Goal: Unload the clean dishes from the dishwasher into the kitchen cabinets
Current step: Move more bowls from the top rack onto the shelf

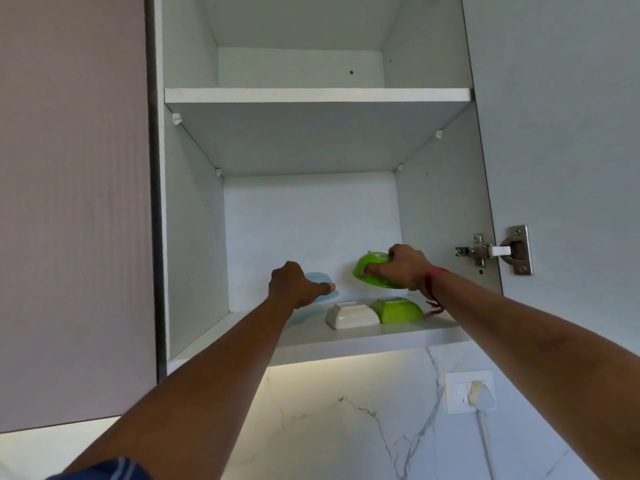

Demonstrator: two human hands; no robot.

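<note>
We see the left forearm and the right forearm, both bare along all the length that shows, and the left hand and right hand are bare too. Round the right wrist we find a band of red thread, several strands thick; its loose ends hang in a small frayed tuft of the same red. At the bottom edge we catch a sleeve, dark blue with thin paler stripes.
</note>
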